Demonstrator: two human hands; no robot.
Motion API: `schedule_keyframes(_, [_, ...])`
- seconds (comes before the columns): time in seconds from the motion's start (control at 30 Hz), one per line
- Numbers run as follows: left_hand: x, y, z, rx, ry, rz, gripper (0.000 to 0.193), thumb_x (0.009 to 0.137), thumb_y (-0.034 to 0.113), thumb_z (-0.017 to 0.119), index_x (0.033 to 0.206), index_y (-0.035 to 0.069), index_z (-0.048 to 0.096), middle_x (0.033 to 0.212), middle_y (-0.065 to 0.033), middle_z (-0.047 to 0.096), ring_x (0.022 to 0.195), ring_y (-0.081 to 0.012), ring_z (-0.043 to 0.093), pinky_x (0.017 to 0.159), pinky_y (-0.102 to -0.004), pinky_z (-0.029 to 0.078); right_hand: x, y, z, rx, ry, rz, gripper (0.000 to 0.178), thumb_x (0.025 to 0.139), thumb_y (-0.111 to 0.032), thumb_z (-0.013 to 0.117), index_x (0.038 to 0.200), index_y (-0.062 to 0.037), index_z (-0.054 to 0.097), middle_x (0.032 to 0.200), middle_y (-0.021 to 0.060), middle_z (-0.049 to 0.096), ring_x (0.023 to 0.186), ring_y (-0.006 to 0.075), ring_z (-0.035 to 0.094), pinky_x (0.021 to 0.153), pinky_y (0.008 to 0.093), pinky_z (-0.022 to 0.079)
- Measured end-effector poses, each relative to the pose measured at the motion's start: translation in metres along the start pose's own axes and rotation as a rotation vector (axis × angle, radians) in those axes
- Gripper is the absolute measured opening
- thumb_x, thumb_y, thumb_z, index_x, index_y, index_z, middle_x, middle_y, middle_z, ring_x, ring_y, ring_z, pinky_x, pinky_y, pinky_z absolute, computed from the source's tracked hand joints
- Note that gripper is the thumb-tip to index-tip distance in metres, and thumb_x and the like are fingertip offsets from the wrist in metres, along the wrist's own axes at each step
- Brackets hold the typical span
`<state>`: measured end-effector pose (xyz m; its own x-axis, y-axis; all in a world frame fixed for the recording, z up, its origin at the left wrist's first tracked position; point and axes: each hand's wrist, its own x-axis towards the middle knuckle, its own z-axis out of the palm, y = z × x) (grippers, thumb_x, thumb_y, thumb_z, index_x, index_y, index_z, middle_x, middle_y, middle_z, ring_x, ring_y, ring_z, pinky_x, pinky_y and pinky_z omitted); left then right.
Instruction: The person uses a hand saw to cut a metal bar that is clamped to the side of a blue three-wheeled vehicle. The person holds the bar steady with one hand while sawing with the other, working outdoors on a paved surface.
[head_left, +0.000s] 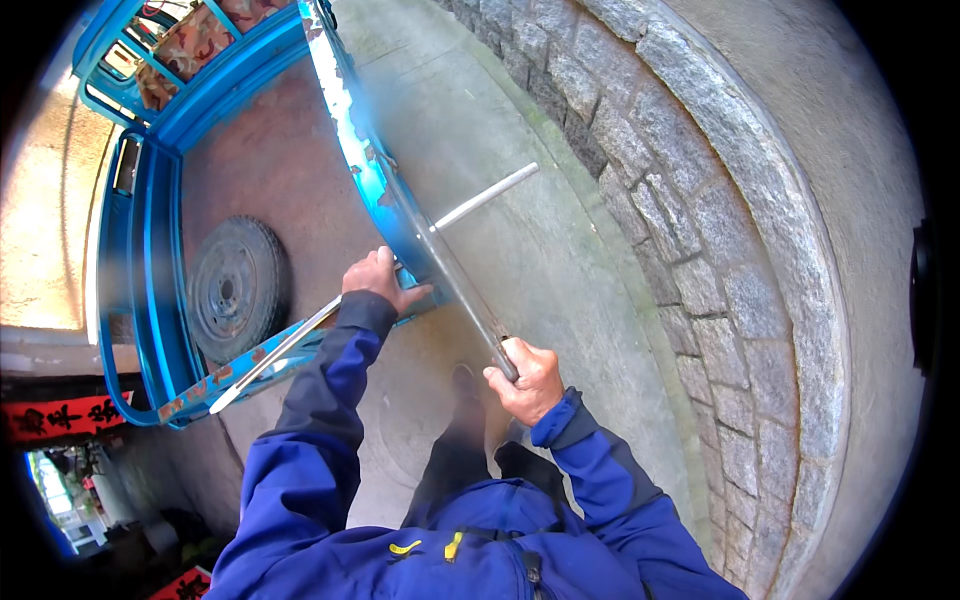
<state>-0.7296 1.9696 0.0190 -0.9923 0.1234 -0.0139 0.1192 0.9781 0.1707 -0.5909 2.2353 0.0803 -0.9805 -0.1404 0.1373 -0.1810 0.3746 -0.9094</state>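
Observation:
A blue cargo bed [160, 270] with chipped paint stands ahead and to the left. My left hand [378, 278] is closed over its near right corner, thumb stretched to the right; what lies under the fingers is partly hidden. My right hand [527, 380] grips the near end of a grey metal pipe [460, 282], which slants away along the outside of the bed's right side panel [350, 125]. A pale rod [485, 197] sticks out to the right beside the pipe. Another pale rod [275, 355] lies along the bed's near edge, left of my left hand.
A spare wheel [237, 288] lies in the bed by its left wall. Camouflage-patterned cloth [195, 45] hangs at the front frame. A curved stone wall [700, 260] borders the concrete floor [590, 300] on the right. Red banners [65, 415] show at the lower left.

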Motion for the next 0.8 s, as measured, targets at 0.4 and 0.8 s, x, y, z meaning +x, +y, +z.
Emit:
schedule_keyframes(0.4, [-0.002,-0.006,-0.001,-0.07,0.087,0.064,0.072,0.067,0.059,0.089,0.105,0.005,0.062,0.094,-0.0163,0.071,0.086,-0.0355,0.072,0.079,-0.0455,0.058,0.002,0.009,0.01,-0.023,0.033,-0.034,0.023,0.078,-0.003,0.076,0.091,-0.0038,0.056,0.075,0.0154,0.059,0.065,0.0383,0.062,0.06,0.0448,0.05])
schedule_keyframes(0.8, [-0.001,-0.002,0.001,-0.043,0.051,0.052,0.082,0.064,0.068,0.089,0.107,0.005,0.061,0.093,-0.017,0.07,0.089,-0.0368,0.072,0.079,-0.045,0.058,0.02,0.018,0.001,-0.147,-0.029,-0.073,0.024,0.077,-0.002,0.075,0.088,-0.003,0.053,0.077,0.0186,0.059,0.067,0.0412,0.062,0.061,0.0466,0.049])
